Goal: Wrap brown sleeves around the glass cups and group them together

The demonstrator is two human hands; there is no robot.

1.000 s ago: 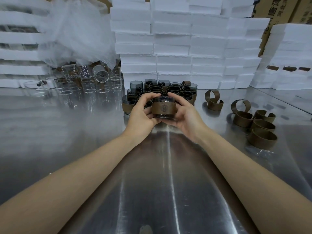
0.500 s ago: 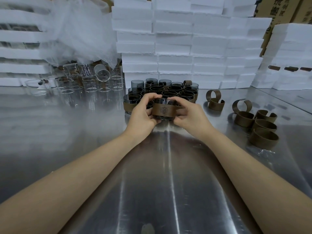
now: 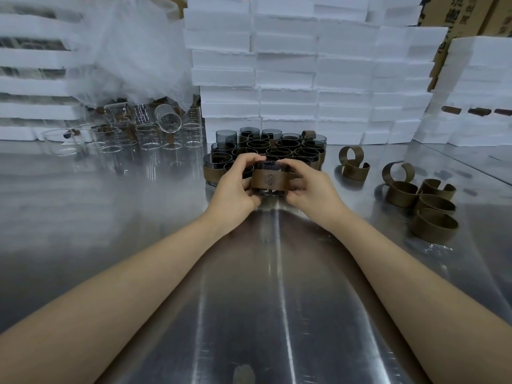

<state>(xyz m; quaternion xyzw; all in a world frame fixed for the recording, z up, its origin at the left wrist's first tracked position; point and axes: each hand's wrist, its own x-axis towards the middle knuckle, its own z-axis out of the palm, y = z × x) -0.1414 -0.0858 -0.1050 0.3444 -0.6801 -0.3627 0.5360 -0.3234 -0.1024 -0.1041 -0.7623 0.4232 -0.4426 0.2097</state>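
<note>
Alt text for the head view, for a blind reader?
The left hand and right hand grip a dark glass cup wrapped in a brown sleeve, before a cluster of sleeved cups on a metal table. Loose sleeves lie right, clear glasses left, white foam boxes behind.

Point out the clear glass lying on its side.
The clear glass at the back of the left batch, perched on others, its round mouth facing the camera; those in front of it stand upright.

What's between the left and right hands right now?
Head view: a dark glass cup wrapped in a brown sleeve. The left hand and right hand both grip it, just in front of the grouped sleeved cups.
</note>
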